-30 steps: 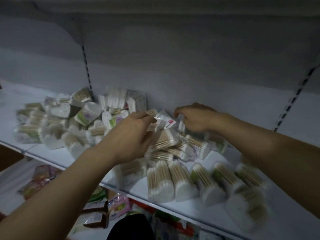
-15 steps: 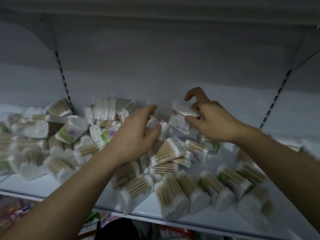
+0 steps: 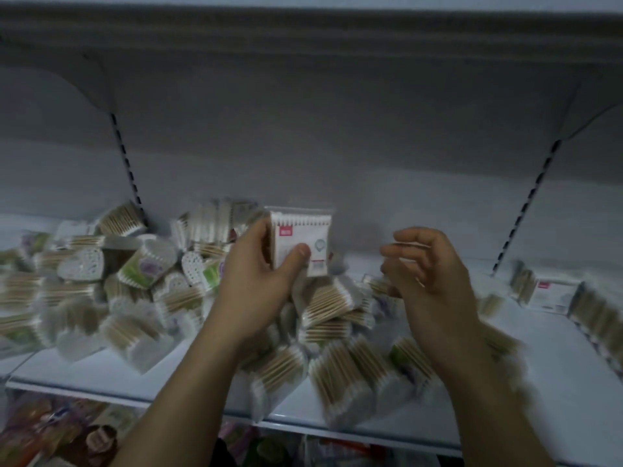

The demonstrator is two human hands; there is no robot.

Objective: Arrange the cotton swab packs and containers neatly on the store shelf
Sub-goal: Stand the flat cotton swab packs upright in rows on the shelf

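While the left hand [image 3: 259,288] is gripping a red-labelled flat pack [image 3: 303,237] upright over the jumbled heap [image 3: 141,288] mid-shelf [image 3: 546,382], seemingly checking its face, the right hand [image 3: 431,271] is hovering empty beside it, fingers loosely curled, probably waiting to take it.

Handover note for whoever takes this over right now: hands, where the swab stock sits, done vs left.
Hands: left hand grips a flat white pack with a red label, upright above the pile. The right hand holds nothing, fingers loosely curled, raised beside it.
Stock: jumbled swab packs and heart-shaped containers cover the left and middle of the shelf. A second red-label pack lies at the right.
Done: nothing visibly lined up; blur hides detail.
Left: set down the held pack, probably by its match on the right, then line up the pile by type.
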